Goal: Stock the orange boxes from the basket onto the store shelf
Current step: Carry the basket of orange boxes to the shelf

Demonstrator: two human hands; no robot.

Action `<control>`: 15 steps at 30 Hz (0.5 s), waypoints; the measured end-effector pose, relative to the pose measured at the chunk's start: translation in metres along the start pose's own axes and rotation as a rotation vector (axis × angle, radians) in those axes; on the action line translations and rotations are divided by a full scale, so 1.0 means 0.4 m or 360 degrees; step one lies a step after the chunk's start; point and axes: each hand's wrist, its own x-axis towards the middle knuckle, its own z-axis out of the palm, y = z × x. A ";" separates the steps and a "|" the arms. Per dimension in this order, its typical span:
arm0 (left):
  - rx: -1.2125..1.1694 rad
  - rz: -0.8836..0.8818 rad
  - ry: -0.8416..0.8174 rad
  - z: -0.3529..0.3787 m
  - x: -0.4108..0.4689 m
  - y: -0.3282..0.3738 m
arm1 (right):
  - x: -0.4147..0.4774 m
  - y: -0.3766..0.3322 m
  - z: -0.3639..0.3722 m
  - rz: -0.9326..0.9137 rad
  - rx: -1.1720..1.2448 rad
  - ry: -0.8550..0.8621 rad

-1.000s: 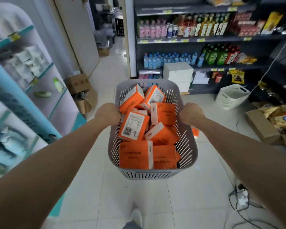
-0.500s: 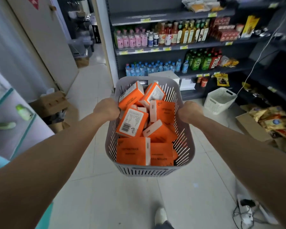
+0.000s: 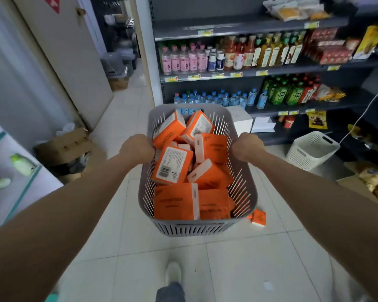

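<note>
Left hand (image 3: 136,149) and right hand (image 3: 247,147) grip the basket (image 3: 196,229) rims; orange boxes (image 3: 172,168) heaped inside. Recommend level carry to store shelf (image 3: 227,26) beyond basket.

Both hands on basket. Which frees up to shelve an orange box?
Right, probably. The right hand grips the grey slotted plastic basket on the side nearer the dark store shelf; the left hand is toward the beige door.

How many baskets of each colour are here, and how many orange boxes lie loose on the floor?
grey basket: 1
white basket: 1
orange box on the floor: 1
total: 3
</note>
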 end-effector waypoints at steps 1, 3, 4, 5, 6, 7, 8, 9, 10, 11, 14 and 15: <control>-0.0002 0.0008 -0.0005 -0.003 0.037 0.001 | 0.030 -0.013 0.003 -0.0002 -0.0004 -0.0001; 0.0001 0.0035 -0.0013 -0.012 0.118 0.001 | 0.096 -0.044 0.008 0.0007 0.0002 0.0000; 0.0001 0.0047 -0.0011 -0.016 0.162 0.001 | 0.132 -0.060 0.009 0.0016 0.0007 0.0002; 0.0003 0.0060 -0.0017 -0.018 0.206 0.002 | 0.169 -0.075 0.011 0.0027 0.0007 0.0008; 0.0002 0.0071 -0.0024 -0.023 0.249 0.005 | 0.202 -0.088 0.011 0.0047 0.0006 0.0014; 0.0008 0.0091 -0.0029 -0.028 0.289 0.011 | 0.233 -0.098 0.010 0.0068 0.0012 0.0020; 0.0018 0.0118 -0.0029 -0.033 0.328 0.020 | 0.264 -0.105 0.010 0.0088 0.0021 0.0032; 0.0026 0.0145 -0.0023 -0.039 0.367 0.031 | 0.297 -0.111 0.011 0.0106 0.0025 0.0047; 0.0026 0.0166 -0.0024 -0.044 0.404 0.044 | 0.329 -0.115 0.010 0.0126 0.0025 0.0059; 0.0020 0.0181 -0.0030 -0.047 0.440 0.056 | 0.360 -0.117 0.009 0.0148 0.0028 0.0066; -0.0013 0.0207 -0.0046 -0.048 0.546 0.108 | 0.457 -0.111 -0.001 0.0211 0.0063 0.0070; -0.0015 0.0213 -0.0055 -0.042 0.583 0.126 | 0.492 -0.107 -0.006 0.0222 0.0053 0.0064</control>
